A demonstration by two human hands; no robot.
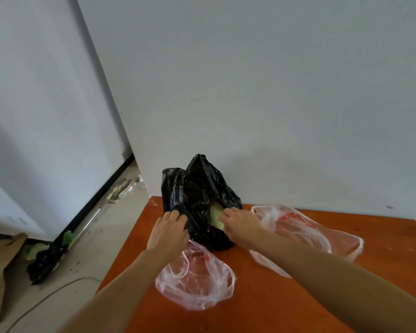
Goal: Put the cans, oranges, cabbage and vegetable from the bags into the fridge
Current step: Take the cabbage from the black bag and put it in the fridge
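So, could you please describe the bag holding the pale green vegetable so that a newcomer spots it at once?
Find the orange-brown wooden table; at its far edge, by the wall, stands a black plastic bag, with the left hand and right hand at its opening. Its two neighbours are clear plastic bags lying limp; it alone is black.

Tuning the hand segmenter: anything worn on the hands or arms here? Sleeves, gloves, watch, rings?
Nothing worn that shows. Left hand and right hand are bare: no gloves, no rings on the fingers in view. Left forearm and right forearm are bare to the frame's edge: no sleeves, watch, bands or markers.
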